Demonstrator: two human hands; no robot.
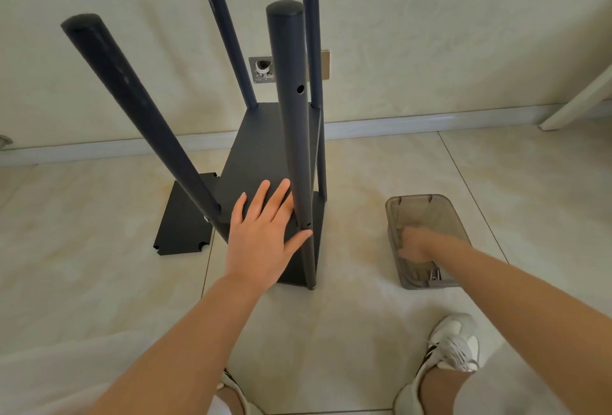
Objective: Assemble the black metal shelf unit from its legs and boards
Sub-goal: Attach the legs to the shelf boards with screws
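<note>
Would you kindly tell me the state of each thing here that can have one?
Left hand: open, flat on the upper board.
Right hand: inside the bin, blurred; grip unclear.
Shelf unit: upright, partly assembled.
Spare board: flat on the floor, unattached.
Bin: open, on the floor, hardware inside.

Wall: cream, faintly mottled plaster [447,34], well beyond the left hand [265,232]
Skirting: pale strip [430,120] along the wall's foot
Wall opening: square metal plate with a round hole [263,69], far beyond the left hand; tan plate [326,65] near it
Floor: glossy beige tiles [364,315], thin grout lines, between and around the hands
Furniture: white slanted bar [576,102], far beyond the right hand [417,246]
Light: soft, even, faint shadows
</note>
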